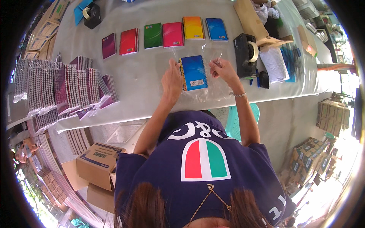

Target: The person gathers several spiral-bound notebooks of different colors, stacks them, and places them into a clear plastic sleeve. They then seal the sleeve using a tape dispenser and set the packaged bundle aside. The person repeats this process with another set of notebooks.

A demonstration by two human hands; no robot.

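A blue spiral notebook (194,74) lies face down in front of me, a white label near its lower edge. Yellow-edged pages or another notebook show along its left side. Clear plastic bag film (217,90) surrounds it and spreads over the table. My left hand (172,80) is closed at the notebook's left side, fingertips pinching the film's edge. On the other side my right hand (225,71) is closed too, gripping the film between thumb and fingers. Beyond them, a row holds purple (108,46), red (129,41), green (153,36), pink (173,34), yellow (193,28) and blue (216,29) notebooks.
Plastic-wrapped stacks of spiral notebooks (70,85) crowd the table's left end. A black tape dispenser (243,57) stands right of my hands, beside a white packet (274,64) and an open carton (253,21). Another dispenser (92,17) sits far left. Cardboard boxes (97,159) stand below.
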